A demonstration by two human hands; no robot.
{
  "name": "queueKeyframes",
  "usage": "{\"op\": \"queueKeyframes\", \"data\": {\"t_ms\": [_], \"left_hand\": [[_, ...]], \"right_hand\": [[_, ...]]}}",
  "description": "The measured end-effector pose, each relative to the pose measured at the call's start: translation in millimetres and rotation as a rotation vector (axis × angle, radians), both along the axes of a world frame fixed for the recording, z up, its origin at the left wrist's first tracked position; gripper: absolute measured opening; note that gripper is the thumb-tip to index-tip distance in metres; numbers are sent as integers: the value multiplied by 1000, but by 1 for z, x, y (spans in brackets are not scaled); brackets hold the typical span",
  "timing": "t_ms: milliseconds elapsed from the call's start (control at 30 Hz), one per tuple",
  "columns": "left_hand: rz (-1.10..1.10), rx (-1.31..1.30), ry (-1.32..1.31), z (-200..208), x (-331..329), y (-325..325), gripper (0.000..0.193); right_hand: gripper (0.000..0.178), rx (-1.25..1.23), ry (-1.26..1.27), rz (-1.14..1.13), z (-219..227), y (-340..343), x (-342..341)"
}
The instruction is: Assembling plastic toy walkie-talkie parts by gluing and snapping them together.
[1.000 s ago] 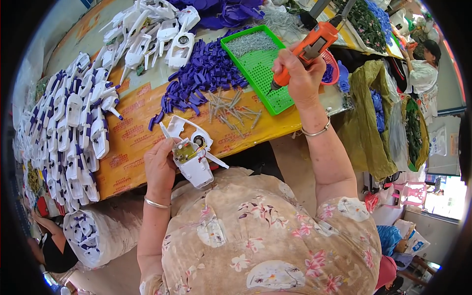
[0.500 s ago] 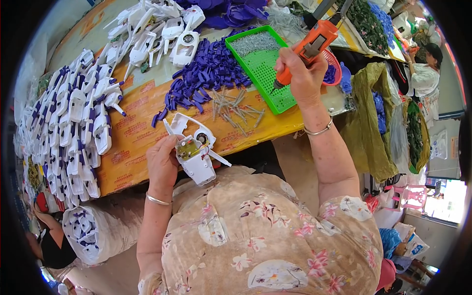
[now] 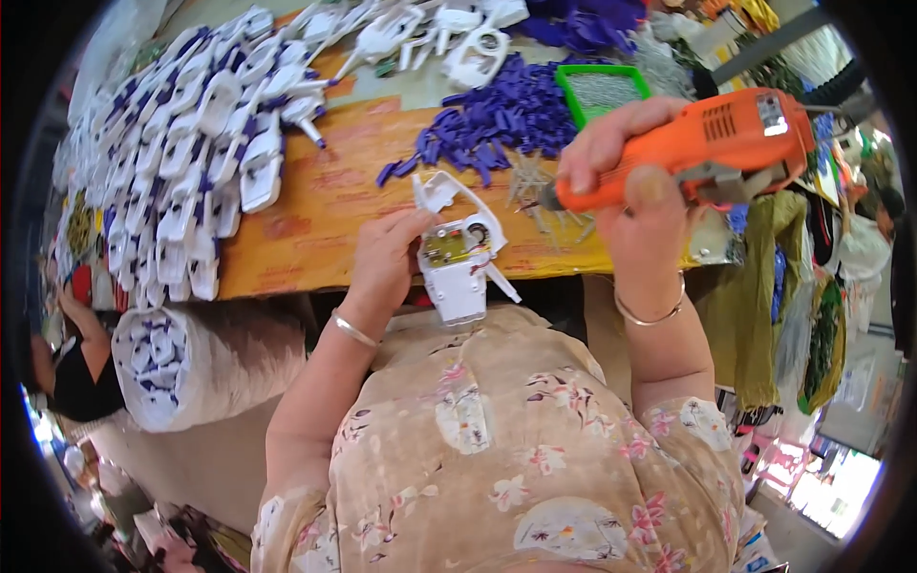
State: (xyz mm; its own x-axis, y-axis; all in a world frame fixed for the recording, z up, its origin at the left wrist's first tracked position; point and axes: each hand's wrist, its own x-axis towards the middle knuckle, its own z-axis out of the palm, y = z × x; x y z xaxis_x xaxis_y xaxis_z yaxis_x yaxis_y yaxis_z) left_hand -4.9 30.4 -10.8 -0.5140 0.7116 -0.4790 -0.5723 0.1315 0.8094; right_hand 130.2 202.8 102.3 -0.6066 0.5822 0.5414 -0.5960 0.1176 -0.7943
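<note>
My left hand (image 3: 387, 256) is closed on the side of a white plastic toy housing (image 3: 460, 289), held near the table's front edge. A small circuit board and a round dark part sit in the opened housing, and a thin white arm sticks out from it. My right hand (image 3: 642, 222) is wrapped round an orange electric screwdriver (image 3: 712, 143). The screwdriver lies nearly level, its dark tip end pointing left, apart from the housing. Behind its tip, thin greyish-white sticks (image 3: 531, 181) lie loose on the table, partly covered by my right hand.
Purple plastic pieces (image 3: 497, 115) are heaped mid-table, beside a green tray (image 3: 565, 91) of small metal screws. White housings with purple parts (image 3: 172, 162) are piled at left; more white housings (image 3: 387, 38) lie at the back. A full white sack (image 3: 239, 358) stands below the table.
My right hand has brought the screwdriver away from the green tray, nearer and turned more level. The view has shifted left. My left hand still holds the housing.
</note>
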Motion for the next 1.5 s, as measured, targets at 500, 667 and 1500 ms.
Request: {"op": "queueKeyframes", "data": {"t_ms": [500,667,1500], "left_hand": [[74,88,-42,15,3,-1,18],[70,87,-30,11,2,0,17],[120,139,156,-10,4,8,21]], "right_hand": [[43,40,-115,151,-26,-47,-59],[34,107,-126,149,-31,-44,-59],[19,345,-221,120,-36,-50,-67]]}}
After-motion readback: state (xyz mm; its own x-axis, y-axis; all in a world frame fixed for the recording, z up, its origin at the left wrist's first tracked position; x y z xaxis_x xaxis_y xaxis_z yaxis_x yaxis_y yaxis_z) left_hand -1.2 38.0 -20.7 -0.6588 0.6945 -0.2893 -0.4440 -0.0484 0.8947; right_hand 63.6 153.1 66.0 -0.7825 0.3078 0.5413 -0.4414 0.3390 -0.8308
